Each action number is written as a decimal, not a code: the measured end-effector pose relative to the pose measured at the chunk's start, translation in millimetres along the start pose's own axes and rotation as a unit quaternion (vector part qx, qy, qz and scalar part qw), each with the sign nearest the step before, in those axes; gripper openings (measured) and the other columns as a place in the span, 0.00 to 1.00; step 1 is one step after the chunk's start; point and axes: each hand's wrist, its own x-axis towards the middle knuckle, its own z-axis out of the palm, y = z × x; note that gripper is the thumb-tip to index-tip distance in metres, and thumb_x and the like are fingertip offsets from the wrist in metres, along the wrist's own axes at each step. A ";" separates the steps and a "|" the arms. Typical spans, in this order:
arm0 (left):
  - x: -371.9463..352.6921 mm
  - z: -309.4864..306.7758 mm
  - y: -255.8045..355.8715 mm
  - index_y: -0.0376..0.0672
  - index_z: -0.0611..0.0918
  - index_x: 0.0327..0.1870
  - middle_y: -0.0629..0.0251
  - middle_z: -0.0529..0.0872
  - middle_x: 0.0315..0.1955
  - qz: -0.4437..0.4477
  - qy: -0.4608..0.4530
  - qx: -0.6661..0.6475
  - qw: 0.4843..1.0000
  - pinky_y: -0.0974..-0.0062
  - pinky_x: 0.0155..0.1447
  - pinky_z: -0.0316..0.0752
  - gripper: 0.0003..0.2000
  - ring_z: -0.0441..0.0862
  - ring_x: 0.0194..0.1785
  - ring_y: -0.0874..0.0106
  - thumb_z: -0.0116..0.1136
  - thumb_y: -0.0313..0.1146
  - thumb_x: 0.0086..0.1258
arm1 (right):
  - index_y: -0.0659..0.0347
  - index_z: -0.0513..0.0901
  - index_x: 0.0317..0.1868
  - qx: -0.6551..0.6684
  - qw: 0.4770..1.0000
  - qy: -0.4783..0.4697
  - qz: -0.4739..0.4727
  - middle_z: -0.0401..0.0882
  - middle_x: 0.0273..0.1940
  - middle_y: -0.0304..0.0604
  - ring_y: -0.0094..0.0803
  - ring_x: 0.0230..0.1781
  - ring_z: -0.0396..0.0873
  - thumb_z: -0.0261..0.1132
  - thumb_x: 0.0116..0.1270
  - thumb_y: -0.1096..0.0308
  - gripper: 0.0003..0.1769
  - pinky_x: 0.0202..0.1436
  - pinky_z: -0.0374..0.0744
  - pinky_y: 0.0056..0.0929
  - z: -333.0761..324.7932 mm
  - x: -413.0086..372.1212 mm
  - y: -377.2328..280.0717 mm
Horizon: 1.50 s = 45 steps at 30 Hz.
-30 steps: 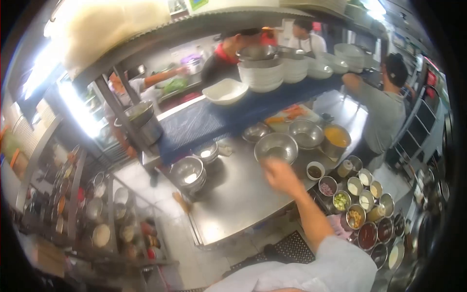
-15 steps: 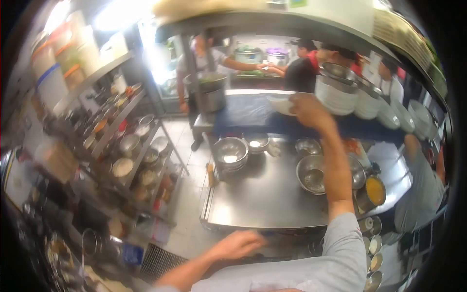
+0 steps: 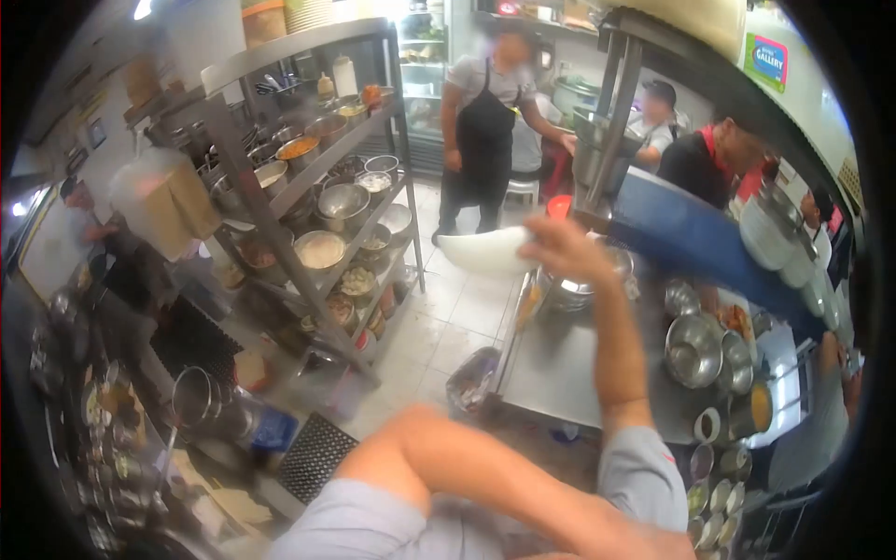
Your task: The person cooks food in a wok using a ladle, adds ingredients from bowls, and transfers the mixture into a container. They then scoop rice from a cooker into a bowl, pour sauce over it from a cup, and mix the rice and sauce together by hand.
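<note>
A white bowl (image 3: 487, 252), tilted on its side, is held out over the floor beside the steel counter (image 3: 551, 373). My right hand (image 3: 571, 250) grips it by its right edge, arm stretched forward. My left arm is bent across my body, and the left hand (image 3: 658, 544) lies at the bottom edge of the view near my right side, its fingers hidden. Behind my right wrist, a stack of metal bowls (image 3: 571, 294) stands on the counter.
A steel shelf rack (image 3: 299, 187) with bowls of food stands on the left. Metal bowls (image 3: 693, 350) are on the counter's right. A blue-covered shelf (image 3: 672, 219) runs above it. A person in a black apron (image 3: 485, 121) stands ahead; others work behind the counter. A bin (image 3: 471, 378) stands on the floor.
My view has turned left. My right hand has carried the white bowl off the blue-covered shelf and leftward. My left arm has swung across my body to the right.
</note>
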 end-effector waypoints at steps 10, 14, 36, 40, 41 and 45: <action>-436.6 95.0 -103.9 0.37 0.70 0.64 0.53 0.74 0.62 -0.493 0.617 -0.412 0.455 0.62 0.62 0.74 0.27 0.79 0.57 0.63 0.50 0.50 0.74 | 0.67 0.78 0.45 0.109 0.923 0.098 0.356 0.80 0.36 0.56 0.51 0.36 0.79 0.63 0.63 0.63 0.16 0.42 0.75 0.44 296.3 -152.8 63.3; -496.9 93.8 -126.0 0.39 0.63 0.69 0.53 0.72 0.63 -0.302 0.667 -0.557 0.393 0.56 0.63 0.73 0.33 0.77 0.59 0.58 0.48 0.56 0.74 | 0.62 0.80 0.39 0.064 0.975 -0.064 0.203 0.78 0.38 0.51 0.51 0.44 0.75 0.66 0.60 0.66 0.10 0.48 0.74 0.45 323.6 -133.2 56.3; -796.8 -281.5 -295.6 0.32 0.74 0.59 0.49 0.83 0.49 -0.724 0.547 -0.052 0.416 0.67 0.58 0.74 0.28 0.81 0.54 0.58 0.46 0.21 0.52 | 0.57 0.77 0.57 0.047 0.899 0.147 0.410 0.84 0.44 0.51 0.51 0.45 0.81 0.56 0.69 0.63 0.18 0.58 0.75 0.41 256.6 176.7 348.5; -833.9 -376.0 -389.6 0.33 0.76 0.58 0.47 0.83 0.48 -0.694 0.469 -0.025 0.546 0.64 0.58 0.73 0.27 0.81 0.54 0.56 0.47 0.25 0.52 | 0.57 0.77 0.57 0.061 0.884 0.053 0.461 0.84 0.43 0.51 0.50 0.45 0.82 0.55 0.70 0.62 0.18 0.59 0.74 0.39 236.0 251.5 410.0; -836.3 -396.0 -407.1 0.33 0.76 0.58 0.46 0.83 0.49 -0.681 0.452 -0.012 0.577 0.63 0.58 0.73 0.27 0.81 0.54 0.55 0.47 0.26 0.52 | 0.58 0.77 0.57 0.079 0.875 0.066 0.474 0.84 0.44 0.51 0.50 0.45 0.82 0.55 0.70 0.62 0.18 0.58 0.75 0.39 226.7 267.0 427.0; -830.8 -494.0 -491.1 0.34 0.74 0.61 0.47 0.83 0.47 -0.668 0.362 -0.048 0.648 0.64 0.46 0.80 0.26 0.84 0.45 0.59 0.48 0.24 0.56 | 0.59 0.78 0.57 0.107 0.846 0.140 0.504 0.84 0.45 0.52 0.47 0.46 0.82 0.57 0.69 0.63 0.18 0.54 0.77 0.38 198.5 304.9 484.8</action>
